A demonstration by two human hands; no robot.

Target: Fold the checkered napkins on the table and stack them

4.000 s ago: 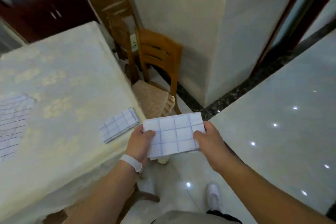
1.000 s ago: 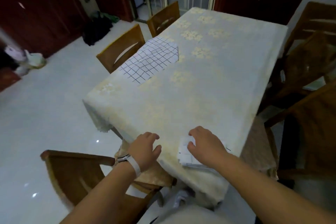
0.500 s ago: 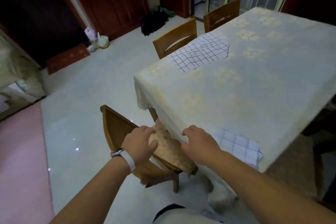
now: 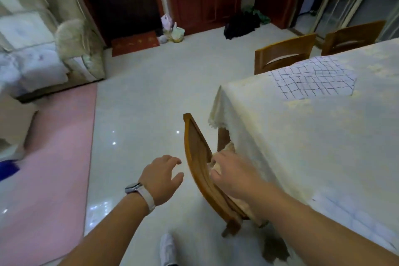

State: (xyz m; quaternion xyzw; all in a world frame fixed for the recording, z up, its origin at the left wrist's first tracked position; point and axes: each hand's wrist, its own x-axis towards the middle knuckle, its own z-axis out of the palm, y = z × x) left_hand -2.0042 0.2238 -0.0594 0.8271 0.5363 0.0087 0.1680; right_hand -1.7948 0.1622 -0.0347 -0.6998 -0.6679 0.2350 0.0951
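Currently, we stand beside the table [image 4: 302, 147] with both hands empty. Our left hand [image 4: 162, 179] hangs in the air, fingers spread and loose. Our right hand [image 4: 233, 176] hovers over the back of a wooden chair [image 4: 198, 164], fingers loosely curled; we cannot tell whether it touches the wood. 1 unfolded checkered napkin [image 4: 313, 77] lies flat near the table's far left edge, well apart from us. A pale folded stack [image 4: 356, 220] sits blurred beside our right forearm. We judge it best to step around the chair, then pinch 2 near corners evenly.
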